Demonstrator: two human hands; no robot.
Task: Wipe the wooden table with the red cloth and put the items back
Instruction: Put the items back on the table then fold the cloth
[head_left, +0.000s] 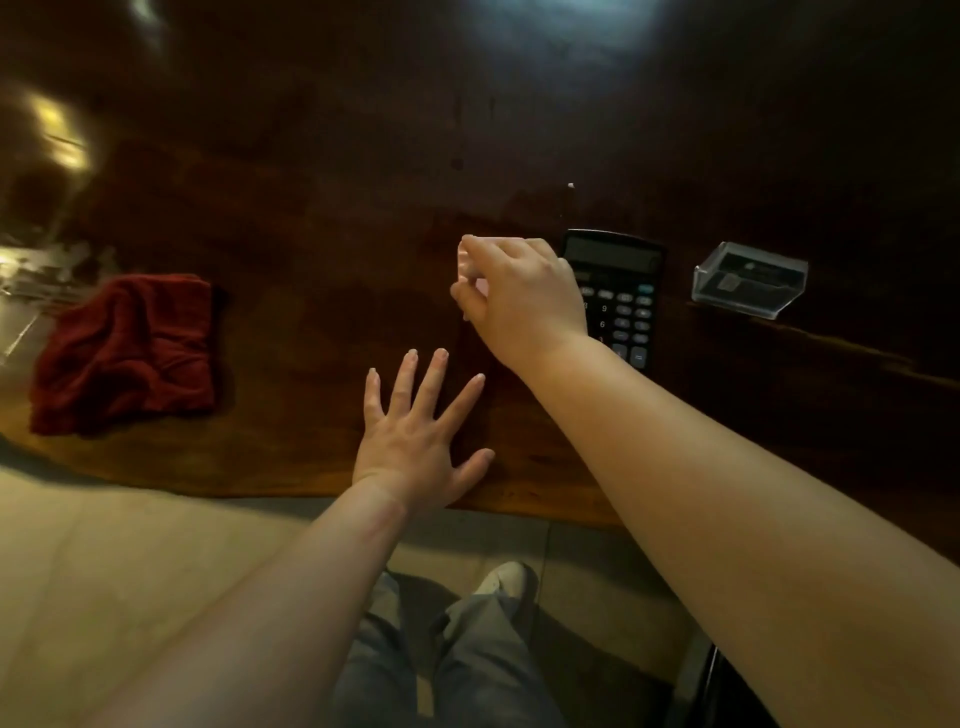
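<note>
Bare forearms (291, 597) reach over the dark wooden table (311, 208). Left hand (415, 441) fingers (431, 374) lie spread wide and flat near its front edge. Right hand (524, 296) fingers (470, 249) curl, whether pinching anything I cannot tell. The crumpled red cloth (124, 353) lies well left of both; a black calculator (623, 291) sits just right.

calculator (621, 299) keys | 9, 6, = | clear box (748, 280) label | seemingly illegible

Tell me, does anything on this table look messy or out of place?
Only small things: the red cloth lies crumpled near the left edge, and a white speck sits beyond the calculator.
</note>
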